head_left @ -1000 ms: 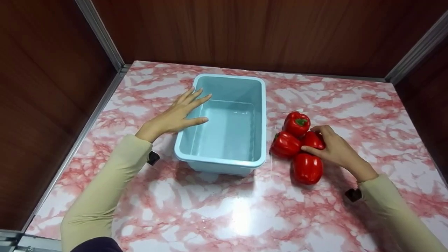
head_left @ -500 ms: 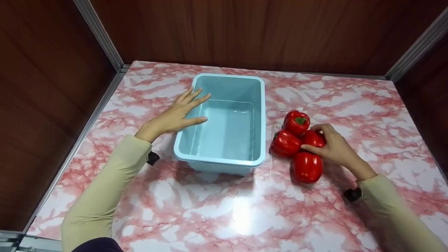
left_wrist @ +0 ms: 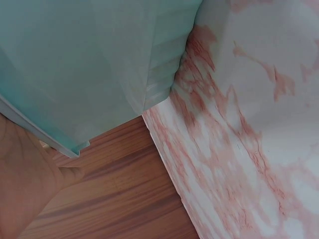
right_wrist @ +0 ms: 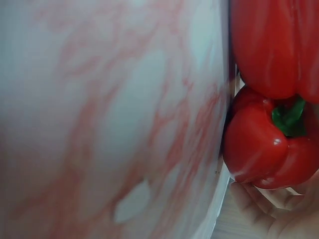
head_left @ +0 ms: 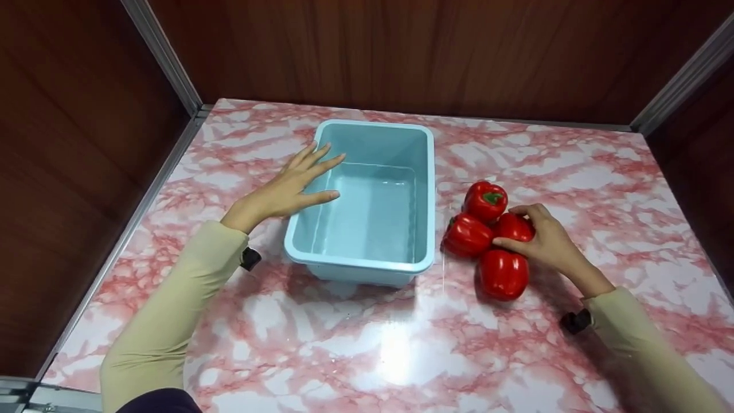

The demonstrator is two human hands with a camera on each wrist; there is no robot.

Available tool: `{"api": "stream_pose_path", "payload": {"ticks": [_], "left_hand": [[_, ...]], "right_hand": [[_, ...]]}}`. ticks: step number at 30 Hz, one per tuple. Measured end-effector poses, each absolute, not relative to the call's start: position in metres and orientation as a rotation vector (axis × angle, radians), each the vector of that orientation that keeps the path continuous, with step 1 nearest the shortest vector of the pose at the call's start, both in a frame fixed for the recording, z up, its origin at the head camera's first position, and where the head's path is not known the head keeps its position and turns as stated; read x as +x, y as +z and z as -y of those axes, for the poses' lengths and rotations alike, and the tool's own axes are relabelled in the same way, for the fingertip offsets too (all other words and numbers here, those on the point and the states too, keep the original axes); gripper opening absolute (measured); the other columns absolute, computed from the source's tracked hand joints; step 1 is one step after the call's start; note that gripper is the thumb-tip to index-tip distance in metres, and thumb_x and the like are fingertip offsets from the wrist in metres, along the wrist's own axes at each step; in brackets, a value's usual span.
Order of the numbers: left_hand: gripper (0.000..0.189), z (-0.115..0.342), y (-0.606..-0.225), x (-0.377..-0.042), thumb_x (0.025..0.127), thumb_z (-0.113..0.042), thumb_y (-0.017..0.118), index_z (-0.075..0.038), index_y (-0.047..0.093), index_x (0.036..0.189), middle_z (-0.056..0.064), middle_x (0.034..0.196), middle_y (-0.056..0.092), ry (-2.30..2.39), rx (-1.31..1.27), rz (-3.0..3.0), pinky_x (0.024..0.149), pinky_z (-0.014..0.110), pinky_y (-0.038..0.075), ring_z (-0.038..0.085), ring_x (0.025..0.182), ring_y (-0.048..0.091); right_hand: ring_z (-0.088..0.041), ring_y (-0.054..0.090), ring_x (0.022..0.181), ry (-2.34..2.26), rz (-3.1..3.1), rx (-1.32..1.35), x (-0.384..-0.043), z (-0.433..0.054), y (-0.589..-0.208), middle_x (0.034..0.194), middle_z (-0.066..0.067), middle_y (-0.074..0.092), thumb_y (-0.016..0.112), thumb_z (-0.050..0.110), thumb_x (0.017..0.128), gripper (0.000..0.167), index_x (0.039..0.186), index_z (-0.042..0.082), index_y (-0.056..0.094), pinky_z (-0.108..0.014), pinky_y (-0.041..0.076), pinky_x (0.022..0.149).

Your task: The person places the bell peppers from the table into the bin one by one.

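A light blue plastic tub (head_left: 358, 265) stands upright on the table. My left hand (head_left: 287, 186) rests on its left rim with the fingers spread over the opening; in the left wrist view the palm (left_wrist: 25, 174) lies against the rim. To the tub's right, my right hand (head_left: 547, 241) holds a red bell pepper (head_left: 516, 227) between thumb and fingers. That pepper sits in a cluster with a stem-up pepper (head_left: 485, 202) behind, another (head_left: 468, 236) to the left and one (head_left: 504, 275) in front. In the right wrist view, the held pepper's green stem (right_wrist: 290, 118) shows.
The table (head_left: 321, 344) has a glossy red-and-white marbled top. Dark wood-grain panels (head_left: 401, 57) with metal frame strips (head_left: 166, 63) close it in at the back and sides.
Nearly everything stays in place. My right hand keeps its hold on the pepper, and its wrist has shifted very slightly left; the left hand stays on the rim.
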State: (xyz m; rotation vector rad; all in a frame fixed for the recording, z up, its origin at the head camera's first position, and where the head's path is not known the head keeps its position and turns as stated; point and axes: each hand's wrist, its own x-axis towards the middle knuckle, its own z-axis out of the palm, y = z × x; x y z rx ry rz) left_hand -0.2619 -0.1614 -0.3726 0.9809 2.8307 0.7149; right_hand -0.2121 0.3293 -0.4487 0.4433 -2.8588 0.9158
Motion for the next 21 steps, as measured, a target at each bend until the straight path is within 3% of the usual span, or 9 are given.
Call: {"api": "stream_pose_path", "payload": {"ticks": [7,17,21], "left_hand": [[0.067,0.1617,-0.3738,-0.2611,0.088,-0.062,0.043,-0.045,0.014,0.145,-0.007,0.156,0.001,0.730,0.989,-2.826,0.108,0.061,0.004,0.015,0.141,-0.015],[0.068,0.1617,-0.3731,-0.2618,0.088,-0.062,0.044,-0.043,0.014,0.146,0.000,0.157,0.003,0.722,1.002,-2.819,0.107,0.063,0.004,0.022,0.142,-0.012],[0.067,0.1623,-0.3720,-0.2624,0.088,-0.062,0.044,-0.045,0.014,0.145,-0.003,0.157,0.003,0.715,0.989,-2.819,0.106,0.063,0.005,0.019,0.142,-0.013]], "right_hand": [[-0.025,0.048,0.089,0.855,2.849,0.433,-0.2112,-0.3299,-0.4486,0.106,-0.012,0.050,0.077,0.043,0.072,0.066,0.117,0.002,0.052,-0.044,0.043,0.074],[-0.027,0.050,0.093,0.882,2.859,0.343,-0.2095,-0.3324,-0.4463,0.109,-0.011,0.050,0.079,0.044,0.069,0.067,0.117,0.005,0.053,-0.050,0.045,0.076],[-0.028,0.050,0.094,0.899,2.869,0.327,-0.2086,-0.3321,-0.4448,0.110,-0.011,0.049,0.078,0.045,0.069,0.068,0.117,0.005,0.052,-0.051,0.046,0.077]]}}
